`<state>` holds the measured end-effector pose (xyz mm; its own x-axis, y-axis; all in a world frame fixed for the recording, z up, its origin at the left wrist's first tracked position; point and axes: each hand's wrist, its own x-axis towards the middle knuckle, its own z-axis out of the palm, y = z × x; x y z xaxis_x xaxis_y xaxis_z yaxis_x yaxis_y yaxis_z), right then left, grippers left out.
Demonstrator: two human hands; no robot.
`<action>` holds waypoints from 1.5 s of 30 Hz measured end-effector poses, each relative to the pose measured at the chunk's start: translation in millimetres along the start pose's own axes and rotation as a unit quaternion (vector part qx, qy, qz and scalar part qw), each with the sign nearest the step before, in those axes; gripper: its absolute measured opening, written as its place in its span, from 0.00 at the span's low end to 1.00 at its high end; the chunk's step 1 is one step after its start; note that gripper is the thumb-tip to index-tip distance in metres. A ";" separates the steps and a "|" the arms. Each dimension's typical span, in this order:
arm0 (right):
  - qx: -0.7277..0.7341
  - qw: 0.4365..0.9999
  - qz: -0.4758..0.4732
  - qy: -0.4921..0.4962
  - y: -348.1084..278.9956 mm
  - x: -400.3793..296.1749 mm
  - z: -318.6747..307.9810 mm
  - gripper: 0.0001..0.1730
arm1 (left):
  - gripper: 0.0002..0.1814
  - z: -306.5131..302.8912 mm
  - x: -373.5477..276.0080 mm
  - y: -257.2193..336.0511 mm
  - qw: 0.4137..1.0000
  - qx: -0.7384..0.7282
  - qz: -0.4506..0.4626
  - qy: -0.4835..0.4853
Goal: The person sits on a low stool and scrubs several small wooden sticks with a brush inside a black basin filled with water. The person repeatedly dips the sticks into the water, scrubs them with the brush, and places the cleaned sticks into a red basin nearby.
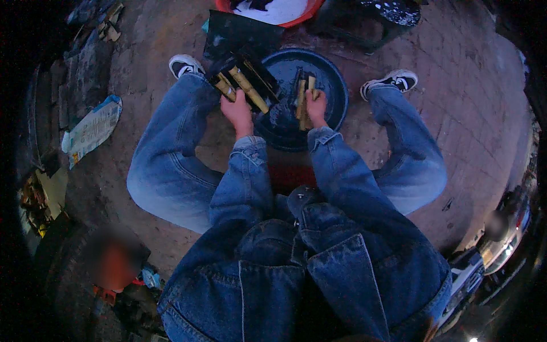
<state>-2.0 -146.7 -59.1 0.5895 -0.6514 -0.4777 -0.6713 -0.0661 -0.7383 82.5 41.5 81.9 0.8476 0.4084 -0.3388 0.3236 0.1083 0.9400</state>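
Observation:
My left hand (239,112) grips a short yellowish tube, bamboo by its look (224,86), at the left of a round dark basin (342,89). A longer tube of the same kind (248,87) slants close beside it, against a dark flat-sided object (260,75) whose kind I cannot make out. Over the basin, my right hand (316,107) closes around several short bamboo-like pieces (301,100). My fingers partly cover them. The basin's inside has a wet-looking sheen.
Beyond the basin are a dark sheet or panel (239,34), a red tub (305,19) with whitish contents and a dark crate (354,32). A printed plastic sack (92,128) lies on the paving at left. My sneakers (187,66) flank the basin. Vehicles (468,273) stand at lower right.

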 end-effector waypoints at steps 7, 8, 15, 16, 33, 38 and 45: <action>-0.221 0.975 -0.003 -0.021 18.2 -1.6 15.3 0.37 | 0.21 -10.7 12.7 -11.8 0.993 0.093 -0.065 -0.014; -0.239 0.969 -0.032 -0.052 19.3 -0.7 15.3 0.37 | 0.20 -17.2 21.1 -32.6 0.993 0.108 0.048 0.003; 0.088 0.996 -0.003 -0.024 36.6 25.1 -2.7 0.30 | 0.18 -3.1 16.2 -32.8 1.000 0.017 -0.004 -0.021; 0.203 0.976 0.049 -0.059 20.9 17.3 -9.2 0.29 | 0.18 -4.8 18.0 -37.4 1.000 0.012 0.007 -0.016; -0.248 0.967 0.002 -0.059 34.0 -4.1 -6.3 0.32 | 0.16 -1.5 3.6 -5.6 0.998 0.054 -0.014 -0.004; 0.087 0.992 -0.007 -0.094 60.2 24.2 -22.8 0.14 | 0.16 1.6 10.8 -28.7 0.999 0.021 0.019 -0.020; 0.237 0.934 0.224 -0.143 24.0 5.4 -35.9 0.18 | 0.15 -5.5 11.1 -34.5 0.996 0.053 -0.045 -0.049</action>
<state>-31.0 -179.0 -62.3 0.4387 -0.3005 -0.8469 -0.6448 0.5513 -0.5295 78.4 47.3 45.9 0.8484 0.3113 -0.4281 0.4376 0.0424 0.8982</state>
